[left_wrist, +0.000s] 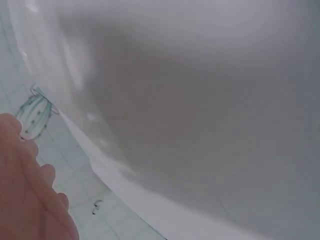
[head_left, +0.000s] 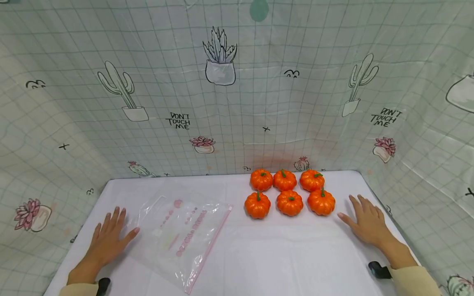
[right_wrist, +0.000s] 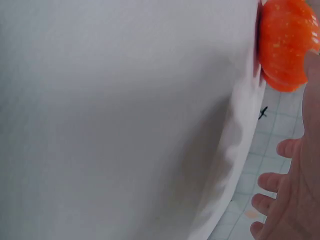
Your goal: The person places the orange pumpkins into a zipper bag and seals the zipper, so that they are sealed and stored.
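Note:
In the head view my left hand (head_left: 108, 239) lies at the table's left side with fingers spread, its thumb by the edge of a clear plastic zip bag (head_left: 177, 240) with pink print and a pink zip strip. At the right side my right hand (head_left: 366, 222) also has its fingers extended and holds nothing. Left of that hand, several small orange pumpkins with green stems stand in two rows; the closest is the front right pumpkin (head_left: 321, 202). One pumpkin (right_wrist: 285, 45) shows beside the right hand in the right wrist view. Only part of the left hand (left_wrist: 27, 190) appears in the left wrist view.
The table (head_left: 281, 259) has a white cover. Behind it and along both sides hangs a curtain (head_left: 237, 107) with a grid and cactus drawings. A dark wrist strap piece (head_left: 379, 270) sits at the right wrist, and a similar one (head_left: 103, 285) at the left.

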A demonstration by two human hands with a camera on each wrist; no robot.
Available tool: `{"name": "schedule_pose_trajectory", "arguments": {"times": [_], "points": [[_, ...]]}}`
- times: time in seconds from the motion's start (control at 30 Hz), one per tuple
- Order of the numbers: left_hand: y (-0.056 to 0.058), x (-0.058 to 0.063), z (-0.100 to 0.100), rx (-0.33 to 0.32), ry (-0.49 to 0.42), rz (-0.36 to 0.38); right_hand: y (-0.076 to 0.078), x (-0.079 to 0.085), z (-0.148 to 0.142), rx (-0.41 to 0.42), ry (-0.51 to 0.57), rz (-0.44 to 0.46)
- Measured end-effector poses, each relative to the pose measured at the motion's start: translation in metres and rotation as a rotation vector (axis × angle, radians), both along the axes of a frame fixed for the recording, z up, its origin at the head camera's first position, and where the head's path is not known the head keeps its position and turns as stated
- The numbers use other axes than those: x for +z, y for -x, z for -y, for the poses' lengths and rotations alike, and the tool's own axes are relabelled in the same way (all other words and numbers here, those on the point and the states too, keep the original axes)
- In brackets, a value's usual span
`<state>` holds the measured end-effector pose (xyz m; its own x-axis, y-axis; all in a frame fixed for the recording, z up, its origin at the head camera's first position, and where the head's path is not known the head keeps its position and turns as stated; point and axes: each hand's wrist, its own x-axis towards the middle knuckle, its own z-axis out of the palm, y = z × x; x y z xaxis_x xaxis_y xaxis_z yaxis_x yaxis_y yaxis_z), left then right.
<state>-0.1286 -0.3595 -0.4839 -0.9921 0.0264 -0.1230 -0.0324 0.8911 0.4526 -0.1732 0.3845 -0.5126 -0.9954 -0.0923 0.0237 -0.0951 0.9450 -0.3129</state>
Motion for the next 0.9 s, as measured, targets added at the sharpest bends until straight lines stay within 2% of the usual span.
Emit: {"name": "schedule_pose_trajectory", "arguments": {"times": [0.37,0.63,0.9], "points": [[-0.003,0.006,-0.021,-0.046,-0.005,-0.039,0.005,0.007,0.022,0.049,-0.011,-0.047],[-0.006,0.005,-0.039,-0.094,0.001,-0.087,0.007,0.008,0.033,0.064,-0.02,-0.088],[-0.007,0.005,-0.061,-0.14,0.039,-0.135,0.009,0.01,0.041,0.06,-0.035,-0.092]]}}
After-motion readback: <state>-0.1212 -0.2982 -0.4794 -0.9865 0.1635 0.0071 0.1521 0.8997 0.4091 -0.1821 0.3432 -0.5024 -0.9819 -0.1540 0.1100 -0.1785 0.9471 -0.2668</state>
